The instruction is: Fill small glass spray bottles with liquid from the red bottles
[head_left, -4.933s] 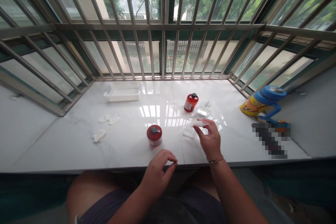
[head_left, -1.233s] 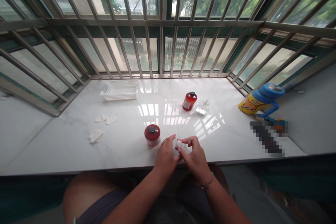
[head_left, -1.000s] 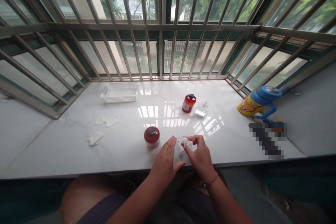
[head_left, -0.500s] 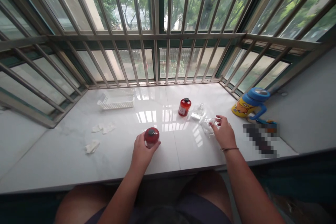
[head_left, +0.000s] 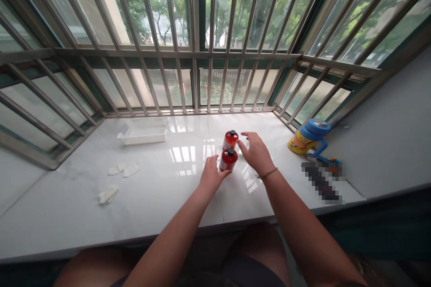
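Note:
Two red bottles with black caps stand upright on the white tiled ledge, one behind the other. The nearer red bottle (head_left: 228,160) has my left hand (head_left: 212,174) at its left side, with the thumb by its lower front and the fingers spread, a small gap showing between them and the bottle. My right hand (head_left: 256,152) is just to the right of the farther red bottle (head_left: 230,138). Its thumb and forefinger are apart near that bottle, and I see nothing between them. The clear plastic pieces on the ledge are hidden behind my right hand.
A white plastic basket (head_left: 143,140) stands at the back left. Crumpled white tissues (head_left: 108,194) lie at the left. A blue and yellow cup with a handle (head_left: 308,136) is at the right, beside a blurred-out dark object (head_left: 320,181). Metal window bars (head_left: 178,55) border the ledge.
My left hand has brought the nearer bottle rightward, in front of the other one. My right hand has moved left and away from me, from the clear plastic to beside the farther bottle.

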Tool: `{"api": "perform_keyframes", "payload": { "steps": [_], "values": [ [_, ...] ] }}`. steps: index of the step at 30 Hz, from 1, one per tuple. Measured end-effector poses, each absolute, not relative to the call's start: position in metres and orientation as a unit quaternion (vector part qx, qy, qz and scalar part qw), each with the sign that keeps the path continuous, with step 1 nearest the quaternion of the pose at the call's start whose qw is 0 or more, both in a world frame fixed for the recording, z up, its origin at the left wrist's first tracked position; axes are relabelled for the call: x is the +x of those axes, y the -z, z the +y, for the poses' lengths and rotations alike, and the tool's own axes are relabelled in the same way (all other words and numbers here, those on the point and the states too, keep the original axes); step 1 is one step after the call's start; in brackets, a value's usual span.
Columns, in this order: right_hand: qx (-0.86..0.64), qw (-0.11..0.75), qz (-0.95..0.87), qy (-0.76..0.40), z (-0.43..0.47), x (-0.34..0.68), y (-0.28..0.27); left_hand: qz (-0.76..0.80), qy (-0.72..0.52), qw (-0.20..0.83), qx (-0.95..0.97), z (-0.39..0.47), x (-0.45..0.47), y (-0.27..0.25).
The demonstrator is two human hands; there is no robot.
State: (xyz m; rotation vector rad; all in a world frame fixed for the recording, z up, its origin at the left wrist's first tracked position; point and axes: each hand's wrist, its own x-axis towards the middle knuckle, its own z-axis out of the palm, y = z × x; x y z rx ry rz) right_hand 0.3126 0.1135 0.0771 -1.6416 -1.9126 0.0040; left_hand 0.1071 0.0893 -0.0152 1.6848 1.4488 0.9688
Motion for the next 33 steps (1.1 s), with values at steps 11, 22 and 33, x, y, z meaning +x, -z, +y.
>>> {"api": "perform_keyframes", "payload": {
  "steps": [11, 22, 33],
  "values": [
    [-0.661, 0.089, -0.743, -0.053, 0.217, 0.271, -0.09, 0.579, -0.334, 0.377, 0.641, 0.018, 0.025, 0.015],
    [-0.428, 0.081, -0.894, -0.108, 0.174, 0.17, -0.112, 0.629, -0.449, 0.149, 0.618, 0.026, -0.035, 0.007],
    [-0.762, -0.063, -0.644, -0.023, 0.202, 0.297, -0.113, 0.678, -0.433, 0.138, 0.577, 0.057, -0.063, 0.0]
  ]
}}
